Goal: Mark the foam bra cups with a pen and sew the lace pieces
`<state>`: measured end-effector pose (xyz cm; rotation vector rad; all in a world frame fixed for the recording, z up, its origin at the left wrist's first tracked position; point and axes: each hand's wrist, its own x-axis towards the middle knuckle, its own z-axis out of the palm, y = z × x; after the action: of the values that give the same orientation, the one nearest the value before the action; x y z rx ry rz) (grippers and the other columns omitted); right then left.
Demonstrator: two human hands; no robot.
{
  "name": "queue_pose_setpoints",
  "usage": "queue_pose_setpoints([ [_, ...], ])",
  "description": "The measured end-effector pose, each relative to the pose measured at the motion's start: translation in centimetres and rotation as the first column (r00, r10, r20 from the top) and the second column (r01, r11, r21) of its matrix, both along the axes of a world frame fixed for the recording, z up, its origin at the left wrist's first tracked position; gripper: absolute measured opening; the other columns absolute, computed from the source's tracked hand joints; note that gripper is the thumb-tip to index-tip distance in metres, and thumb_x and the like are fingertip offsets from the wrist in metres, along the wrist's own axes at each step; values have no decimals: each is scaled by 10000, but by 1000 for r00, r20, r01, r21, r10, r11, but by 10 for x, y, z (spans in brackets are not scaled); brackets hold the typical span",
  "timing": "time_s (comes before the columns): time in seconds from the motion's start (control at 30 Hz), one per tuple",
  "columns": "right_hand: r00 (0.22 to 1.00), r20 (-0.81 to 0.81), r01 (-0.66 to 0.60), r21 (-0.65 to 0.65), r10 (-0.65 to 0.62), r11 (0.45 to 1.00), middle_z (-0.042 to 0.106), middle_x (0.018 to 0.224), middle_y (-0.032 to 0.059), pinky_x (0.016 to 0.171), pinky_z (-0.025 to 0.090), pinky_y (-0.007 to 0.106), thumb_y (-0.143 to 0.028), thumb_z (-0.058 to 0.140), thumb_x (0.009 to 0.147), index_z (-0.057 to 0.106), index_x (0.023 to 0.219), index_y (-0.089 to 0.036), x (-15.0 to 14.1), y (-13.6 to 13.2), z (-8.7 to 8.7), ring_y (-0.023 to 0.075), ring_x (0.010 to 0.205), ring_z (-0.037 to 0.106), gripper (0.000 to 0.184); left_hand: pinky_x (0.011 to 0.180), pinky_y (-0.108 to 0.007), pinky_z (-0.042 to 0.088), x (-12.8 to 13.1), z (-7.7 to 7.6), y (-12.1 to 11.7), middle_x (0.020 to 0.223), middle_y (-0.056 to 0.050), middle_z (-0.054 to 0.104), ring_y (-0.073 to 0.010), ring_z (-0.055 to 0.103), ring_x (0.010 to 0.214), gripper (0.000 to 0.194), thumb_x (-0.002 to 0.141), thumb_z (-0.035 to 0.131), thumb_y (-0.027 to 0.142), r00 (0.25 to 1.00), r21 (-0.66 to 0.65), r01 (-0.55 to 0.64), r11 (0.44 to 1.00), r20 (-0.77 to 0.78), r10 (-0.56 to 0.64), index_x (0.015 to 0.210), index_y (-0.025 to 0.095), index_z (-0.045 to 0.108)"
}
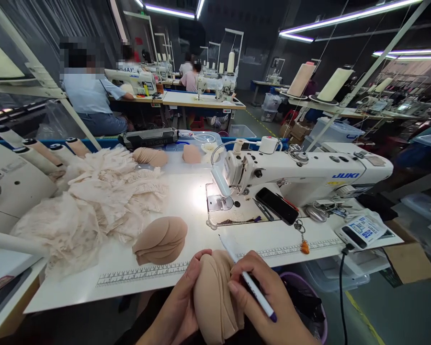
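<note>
In my left hand (187,292) is a stack of beige bra cups (211,297), held on edge at the table's front, the fingers wrapped round its left side. My right hand (266,292) grips a white marker pen (256,292) with a purple end, its other end pointing up and left. The thumb and fingertips of that hand also touch the stack's right side. Just beyond, another pile of beige bra cups (160,239) lies on the white table by the printed ruler (143,274). Cream lace fabric (104,196) is heaped to the left.
A white sewing machine (309,167) with a lit lamp (221,179) stands at the right. Near its base lie a black phone (277,205), tweezers (263,209) and an orange keychain (304,246). More cups (150,156) sit behind. A purple bin (323,311) is below; people work farther back.
</note>
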<state>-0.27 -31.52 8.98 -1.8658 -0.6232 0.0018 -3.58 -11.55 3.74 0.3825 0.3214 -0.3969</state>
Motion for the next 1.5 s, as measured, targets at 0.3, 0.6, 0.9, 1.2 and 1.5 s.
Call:
queue_pose_setpoints([
  [0.3,993,-114,19,14,-17,1000,655,915,-12,769,484,324,-271,649,1043,619,1025,-288,-4,9,-13,199,847,645,38,1029,-404,561,-1,11,-9,1201,-85,779,-267,747,1093,367,953,802,516,1000,70,-12,997,-4,12,1218,267,748],
  [0.6,998,-17,56,23,-55,998,654,899,4,751,501,337,-281,654,1050,632,1034,-286,-6,2,-9,213,836,654,28,1078,-441,549,2,10,-3,1245,-75,791,-285,767,1136,372,985,783,441,990,75,-104,992,-92,111,1318,320,670],
  [0.9,956,278,99,6,-97,995,636,764,-15,694,479,355,-137,634,995,553,947,-278,-5,13,-18,197,703,590,170,1048,-489,582,8,15,-7,1261,-99,776,-326,766,1127,579,885,874,516,983,100,-151,983,-91,160,1363,315,617],
  [1.2,872,481,111,-9,-93,994,662,736,-13,629,481,330,-132,710,915,569,1023,-270,3,17,-17,198,664,586,224,1062,-370,576,10,16,-12,1286,-51,769,-248,760,1144,437,911,869,456,973,120,-218,969,-53,225,1277,318,674],
  [1.5,859,512,13,-47,13,999,723,680,-21,597,495,344,-195,754,917,675,1016,-299,2,22,-26,199,588,630,163,1049,-361,578,12,16,-14,1189,-10,774,-216,768,1009,471,879,905,441,946,131,-301,945,-84,313,1262,295,673],
])
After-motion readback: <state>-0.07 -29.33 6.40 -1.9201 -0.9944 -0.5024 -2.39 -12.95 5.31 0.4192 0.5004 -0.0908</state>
